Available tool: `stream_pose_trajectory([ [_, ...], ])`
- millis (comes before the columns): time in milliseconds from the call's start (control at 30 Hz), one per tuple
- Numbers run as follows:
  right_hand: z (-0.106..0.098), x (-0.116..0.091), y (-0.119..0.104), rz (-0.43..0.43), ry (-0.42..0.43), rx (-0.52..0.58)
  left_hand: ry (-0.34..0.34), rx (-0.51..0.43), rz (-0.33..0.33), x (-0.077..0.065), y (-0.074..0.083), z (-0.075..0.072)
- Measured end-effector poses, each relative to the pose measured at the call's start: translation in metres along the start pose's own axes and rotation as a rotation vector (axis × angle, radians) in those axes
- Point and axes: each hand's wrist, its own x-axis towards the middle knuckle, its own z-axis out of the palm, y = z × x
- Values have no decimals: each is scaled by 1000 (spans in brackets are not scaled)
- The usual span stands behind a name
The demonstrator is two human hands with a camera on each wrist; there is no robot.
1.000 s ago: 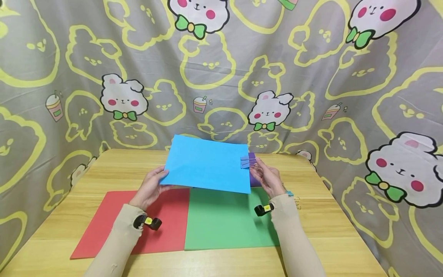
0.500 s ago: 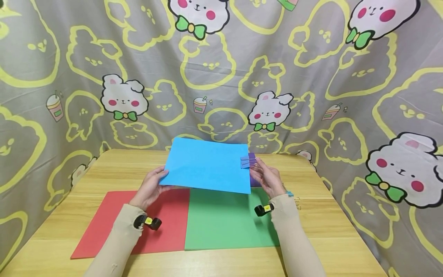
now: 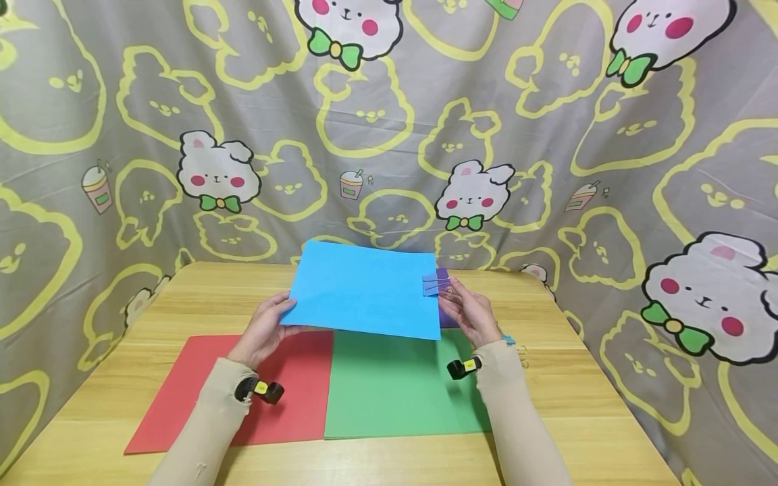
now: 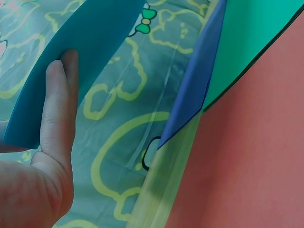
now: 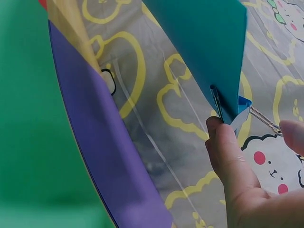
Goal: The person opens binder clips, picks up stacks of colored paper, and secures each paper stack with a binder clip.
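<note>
A blue sheet of card (image 3: pixel 365 287) is held up above the table, tilted. My left hand (image 3: pixel 267 327) pinches its left edge, thumb on top and fingers underneath; the left wrist view shows two straight fingers of the left hand (image 4: pixel 59 109) against the underside. A blue binder clip (image 3: pixel 430 285) sits on the card's right edge. My right hand (image 3: pixel 471 310) holds this clip by its wire handles. In the right wrist view, fingertips touch one handle of the binder clip (image 5: pixel 243 103), and the thumb is at the other handle's end.
Red card (image 3: pixel 286 391) and green card (image 3: pixel 401 391) lie side by side on the wooden table (image 3: pixel 583 405). Purple card (image 3: pixel 450 318) lies behind the green, partly hidden by the blue one. A teal clip (image 3: pixel 509 339) with wire handles lies right of the right wrist. A patterned curtain (image 3: pixel 389 135) surrounds the table.
The far left corner of the blue card dips slightly between the first frame and the second. Both hands and the clip stay almost still.
</note>
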Motion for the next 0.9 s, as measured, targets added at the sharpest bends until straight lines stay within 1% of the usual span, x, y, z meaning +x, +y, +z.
stream_pose_trajectory([
  [333,-1,1,-1,5,8,19,-11,0,0,-1,1,2],
  [533,-2,1,-2,7,-4,14,-22,-15,0,-1,1,3],
  [900,-4,2,-1,0,-11,17,-16,-19,-3,0,0,3],
])
